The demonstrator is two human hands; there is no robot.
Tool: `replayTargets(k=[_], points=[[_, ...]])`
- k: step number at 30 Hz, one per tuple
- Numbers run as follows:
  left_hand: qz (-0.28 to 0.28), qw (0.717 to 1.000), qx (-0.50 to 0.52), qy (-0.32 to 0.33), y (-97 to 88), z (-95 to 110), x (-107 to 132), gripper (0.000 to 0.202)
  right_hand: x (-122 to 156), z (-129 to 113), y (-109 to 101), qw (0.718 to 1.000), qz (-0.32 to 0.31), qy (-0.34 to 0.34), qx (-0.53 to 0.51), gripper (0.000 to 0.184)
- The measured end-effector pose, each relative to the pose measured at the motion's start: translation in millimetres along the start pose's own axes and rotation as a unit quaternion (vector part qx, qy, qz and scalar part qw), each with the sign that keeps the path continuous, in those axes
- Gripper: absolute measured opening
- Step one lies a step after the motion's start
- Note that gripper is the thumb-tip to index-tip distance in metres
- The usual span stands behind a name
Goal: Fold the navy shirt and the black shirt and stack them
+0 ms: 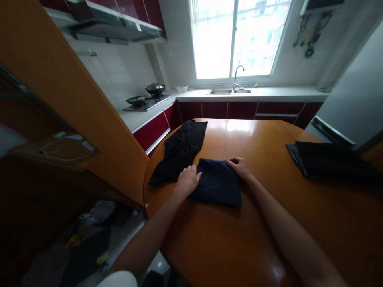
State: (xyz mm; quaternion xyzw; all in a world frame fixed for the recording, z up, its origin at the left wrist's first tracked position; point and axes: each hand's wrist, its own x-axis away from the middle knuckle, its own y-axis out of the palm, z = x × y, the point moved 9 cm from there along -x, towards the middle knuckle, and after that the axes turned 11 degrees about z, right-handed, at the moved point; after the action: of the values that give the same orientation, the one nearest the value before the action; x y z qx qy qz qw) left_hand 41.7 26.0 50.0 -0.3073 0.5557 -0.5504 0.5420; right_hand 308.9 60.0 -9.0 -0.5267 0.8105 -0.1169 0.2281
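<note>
A navy folded garment (220,185) lies flat on the wooden table in front of me, roughly a rectangle. My left hand (188,179) is at its left edge, fingers curled down and thumb on the cloth. At the far right corner, my right hand (240,166) pinches the fabric between thumb and fingers. The undersides of the fingers are partly hidden. Just beyond my left hand a black garment (184,143) is spread out, unfolded, along the table's left side.
The oval wooden table (257,139) carries a dark folded pile of cloth (332,161) at the right. Behind are a counter with a sink (221,91) and a stove (146,104) holding pans. A wooden partition (119,151) stands close on the left.
</note>
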Motion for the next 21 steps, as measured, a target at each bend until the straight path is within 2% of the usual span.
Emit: replayTargets(k=[2,5,9,14,18,21], points=[[-0.046,0.998,-0.008,-0.028,5.3,-24.9,15.0,0.029,0.0,2.0,0.4,1.0,0.001,0.005,0.013,0.034],[-0.072,0.996,0.015,-0.045,13.9,-38.4,30.6,0.024,-0.6,4.4,0.7,1.0,0.002,0.003,0.02,0.035],[-0.027,0.998,0.053,-0.037,14.7,-37.3,31.3,0.018,-0.5,2.7,-0.8,1.0,0.008,-0.008,0.009,0.036],[-0.084,0.99,0.097,-0.063,26.9,-41.3,33.5,0.018,1.1,-1.5,-2.3,1.0,0.0,-0.013,-0.015,0.037],[-0.067,0.995,0.053,-0.05,14.2,-44.3,41.0,0.019,1.7,-1.4,-1.9,0.999,-0.015,-0.012,-0.028,0.036],[-0.089,0.995,-0.027,-0.028,2.8,-39.7,44.7,0.018,-0.1,2.3,-2.0,1.0,-0.008,-0.008,-0.01,0.034]])
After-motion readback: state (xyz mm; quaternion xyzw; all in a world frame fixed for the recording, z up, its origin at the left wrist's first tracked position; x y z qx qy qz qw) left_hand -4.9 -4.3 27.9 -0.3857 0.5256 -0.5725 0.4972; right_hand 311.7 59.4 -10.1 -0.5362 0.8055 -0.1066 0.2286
